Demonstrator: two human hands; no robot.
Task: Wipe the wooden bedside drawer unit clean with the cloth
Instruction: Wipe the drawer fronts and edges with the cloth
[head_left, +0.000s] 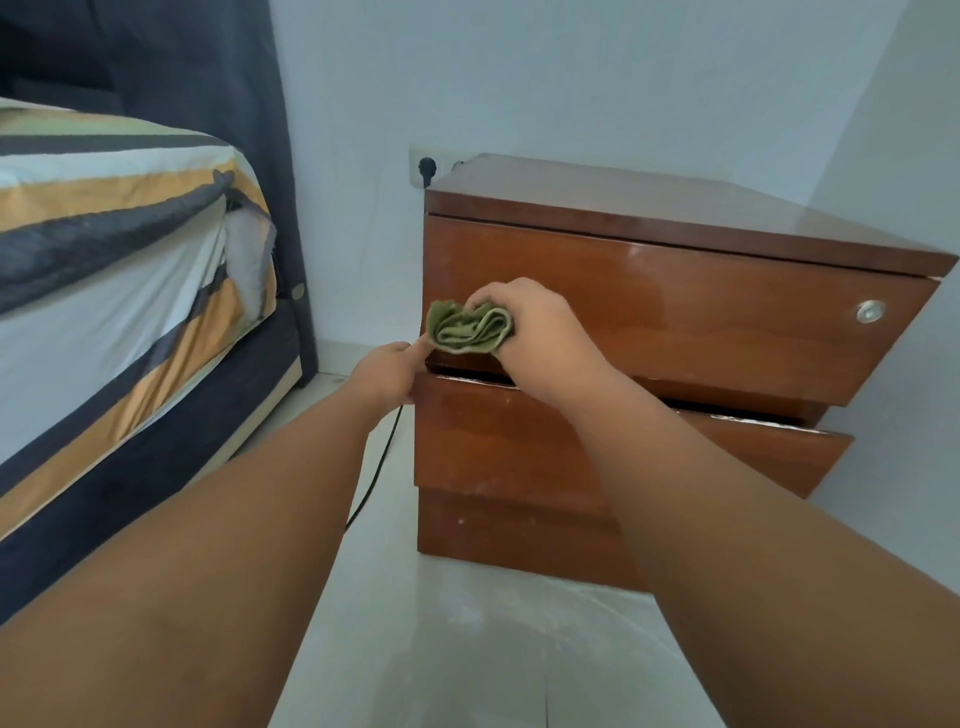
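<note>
A glossy brown wooden bedside drawer unit (675, 312) with two drawers stands against the white wall. My right hand (540, 332) presses a bunched green cloth (467, 328) against the lower left part of the top drawer's front. My left hand (387, 371) is at the unit's left edge, by the gap between the two drawers, with a finger stretched up toward the cloth; its other fingers are hidden behind the edge. A round silver lock (870, 311) sits at the top drawer's right end.
A bed (119, 270) with a striped sheet and dark base fills the left side. A wall socket with a black plug (427, 167) sits behind the unit, and its black cable (376, 467) runs down across the pale tiled floor (467, 649).
</note>
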